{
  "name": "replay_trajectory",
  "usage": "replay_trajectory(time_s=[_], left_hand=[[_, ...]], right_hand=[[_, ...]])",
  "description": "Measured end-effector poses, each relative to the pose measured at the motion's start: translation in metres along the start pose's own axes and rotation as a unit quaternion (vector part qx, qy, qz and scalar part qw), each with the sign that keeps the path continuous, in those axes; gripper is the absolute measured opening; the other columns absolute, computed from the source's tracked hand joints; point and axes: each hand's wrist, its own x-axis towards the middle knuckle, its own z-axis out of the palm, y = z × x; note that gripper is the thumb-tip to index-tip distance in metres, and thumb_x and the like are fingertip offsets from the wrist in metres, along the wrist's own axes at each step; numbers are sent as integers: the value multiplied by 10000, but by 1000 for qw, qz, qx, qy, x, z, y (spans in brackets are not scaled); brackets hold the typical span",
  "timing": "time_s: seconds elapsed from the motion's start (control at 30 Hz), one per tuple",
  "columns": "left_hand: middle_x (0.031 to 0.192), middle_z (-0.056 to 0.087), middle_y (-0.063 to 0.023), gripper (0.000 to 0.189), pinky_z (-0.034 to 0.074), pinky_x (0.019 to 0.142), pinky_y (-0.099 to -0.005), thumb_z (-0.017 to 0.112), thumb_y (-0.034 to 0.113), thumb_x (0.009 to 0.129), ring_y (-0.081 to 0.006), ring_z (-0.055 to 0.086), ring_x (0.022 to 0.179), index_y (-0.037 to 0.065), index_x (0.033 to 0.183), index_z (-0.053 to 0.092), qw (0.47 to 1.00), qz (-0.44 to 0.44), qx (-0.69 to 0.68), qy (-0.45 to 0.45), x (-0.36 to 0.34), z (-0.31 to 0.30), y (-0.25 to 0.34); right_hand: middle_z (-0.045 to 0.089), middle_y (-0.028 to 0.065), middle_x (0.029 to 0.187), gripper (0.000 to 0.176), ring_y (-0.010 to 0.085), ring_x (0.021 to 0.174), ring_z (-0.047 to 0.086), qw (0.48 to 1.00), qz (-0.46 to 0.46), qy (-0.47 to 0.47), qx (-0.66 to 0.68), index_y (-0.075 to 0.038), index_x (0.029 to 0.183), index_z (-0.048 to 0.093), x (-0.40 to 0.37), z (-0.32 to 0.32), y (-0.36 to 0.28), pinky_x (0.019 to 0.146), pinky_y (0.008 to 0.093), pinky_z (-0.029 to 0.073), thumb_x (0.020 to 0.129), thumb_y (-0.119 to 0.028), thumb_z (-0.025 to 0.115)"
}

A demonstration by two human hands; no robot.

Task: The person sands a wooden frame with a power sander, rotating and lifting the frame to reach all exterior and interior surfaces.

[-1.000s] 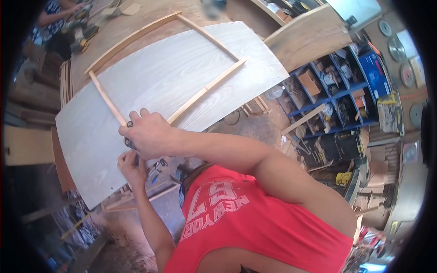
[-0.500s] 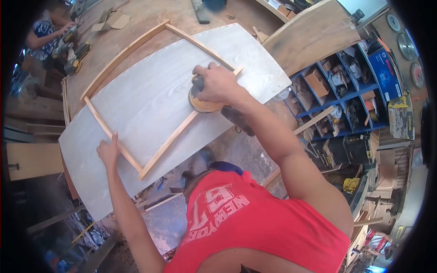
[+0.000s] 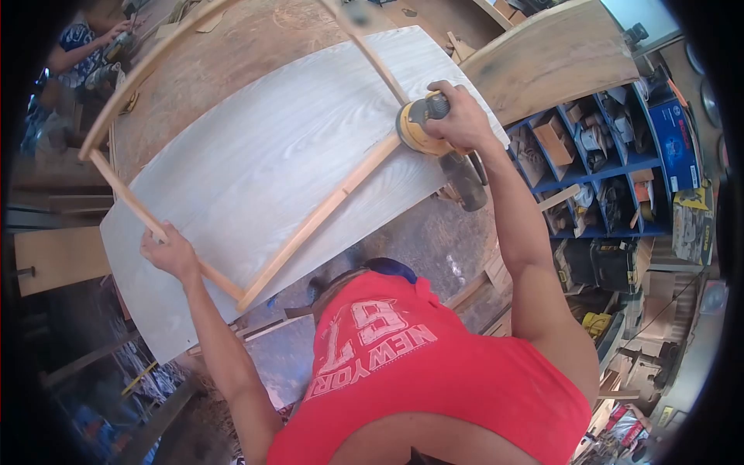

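My right hand (image 3: 463,120) is wrapped around a yellow and black random orbital sander (image 3: 416,128), which sits at the right corner of a light wooden frame (image 3: 319,215). A dark dust canister (image 3: 463,182) hangs off the sander's near side. My left hand (image 3: 172,252) grips the frame's left rail, fingers curled around it. The frame has a curved far rail, and its far side looks lifted off the pale wood-grain panel (image 3: 256,139) below. Its near corner lies close to the panel's front edge. The sander's pad underside is hidden.
A brown workbench (image 3: 306,43) extends beyond the panel. At right stand a blue compartment shelf (image 3: 589,174) with assorted hardware and a curved wooden board (image 3: 554,58). Another person's hand (image 3: 116,32) works with a tool at the far left.
The sander and my right hand have moved right to the frame's corner. The frame's far side has risen and come closer, and my left hand has shifted slightly left along with it.
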Motion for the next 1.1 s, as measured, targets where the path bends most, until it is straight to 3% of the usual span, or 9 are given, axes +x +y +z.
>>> replay_trajectory(time_s=[0.13,0.23,0.3,0.4,0.57,0.63,0.8,0.87,1.1], left_hand=[[1244,543,-250,420,494,995,-484,710,172,987,-384,560,1162,-73,1296,565,998,32,-51,33,-3,-17,12],[1165,605,-236,409,551,865,-431,711,153,991,-331,635,1033,-71,1297,556,992,105,-17,68,-5,-20,8],[988,671,-184,406,562,688,-370,720,127,986,-244,682,811,-62,1305,554,978,-62,-197,-2,-10,-21,16],[840,680,-122,396,534,582,-324,723,96,976,-178,653,642,-55,1303,559,987,-3,-162,22,-11,-17,10],[944,699,-143,382,562,645,-325,701,54,964,-173,683,726,-56,1304,563,978,-57,-203,7,-17,-23,11],[1061,673,-140,354,531,590,-259,678,69,986,-116,651,716,-57,1287,539,952,14,-303,39,-18,-24,14],[1177,638,-168,391,559,663,-263,673,81,998,-147,683,818,-79,1309,499,916,-30,-399,13,-29,-46,29],[1183,643,-174,411,584,730,-273,673,85,1000,-175,709,878,-94,1321,489,908,-37,-418,12,-34,-53,34],[1231,606,-189,428,563,693,-263,678,134,1025,-148,679,876,-77,1335,471,897,3,-442,-6,-36,-58,39]], right_hand=[[633,191,1172,692,377,1118,655,1000,-1,6,13,-197,1366,622,-6,-2,15,970,450,541,705,-328,780],[631,186,1147,688,366,1091,653,1000,-21,5,10,-163,1348,628,-22,4,11,959,434,533,690,-296,779],[630,185,1125,687,359,1068,652,999,-39,8,14,-132,1335,632,-35,8,0,950,417,526,678,-269,780],[626,172,1111,663,354,1057,650,998,-63,-10,26,-139,1322,636,-49,14,-33,946,423,529,687,-264,784],[615,161,1098,595,347,1055,651,981,-179,-73,5,-155,1285,647,-91,29,-113,911,436,551,726,-281,806],[618,177,1103,604,364,1062,650,971,-218,-101,-11,-156,1293,646,-117,36,-160,893,463,565,728,-290,811],[606,218,1094,565,402,1042,642,940,-318,-122,-31,-151,1280,652,-195,76,-252,826,494,592,749,-263,808],[588,167,1053,490,370,1012,633,928,-355,-111,-21,-170,1220,655,-217,89,-273,778,482,589,777,-294,824],[578,207,1076,541,399,1016,629,912,-395,-107,20,-145,1255,653,-268,103,-305,704,463,604,735,-200,789]])
